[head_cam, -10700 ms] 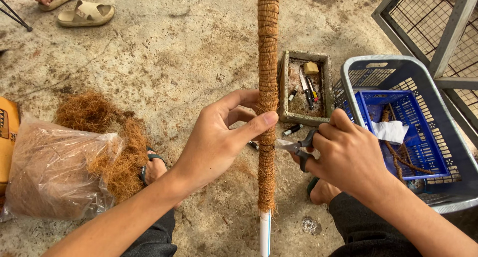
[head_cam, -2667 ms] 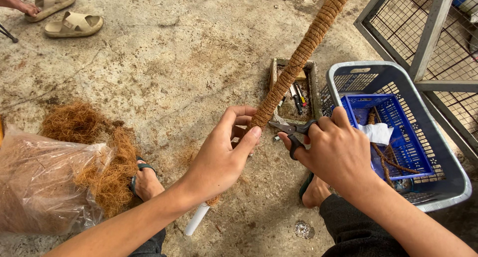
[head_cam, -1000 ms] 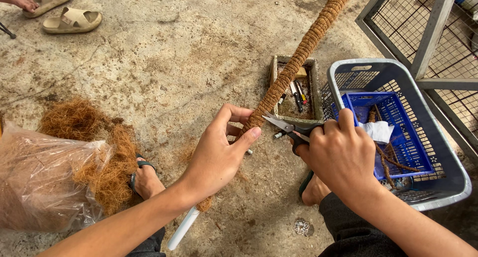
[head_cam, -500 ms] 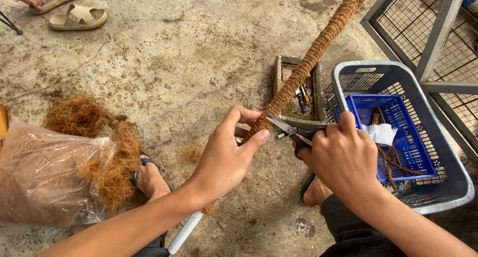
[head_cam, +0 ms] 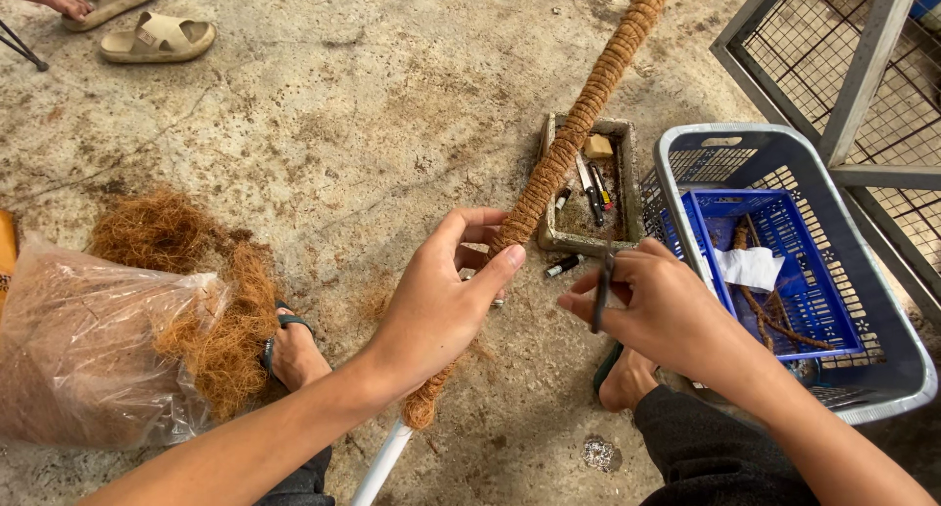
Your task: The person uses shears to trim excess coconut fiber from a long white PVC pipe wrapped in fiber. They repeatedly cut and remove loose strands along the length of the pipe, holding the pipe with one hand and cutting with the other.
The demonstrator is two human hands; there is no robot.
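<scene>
Bare concrete floor [head_cam: 323, 104] lies open toward eleven o'clock; fibre bag [head_cam: 88, 359] blocks nine o'clock, tool tray [head_cam: 627, 187] one o'clock, grey basket [head_cam: 882, 320] three o'clock.

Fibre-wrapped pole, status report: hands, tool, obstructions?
Left hand grips fibre-wrapped pole. Right hand holds scissors, blades off the pole. Small tool tray lies under the pole.

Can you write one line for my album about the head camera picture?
Left hand grips a fibre-wrapped pole while the right hand holds scissors beside it.
</scene>
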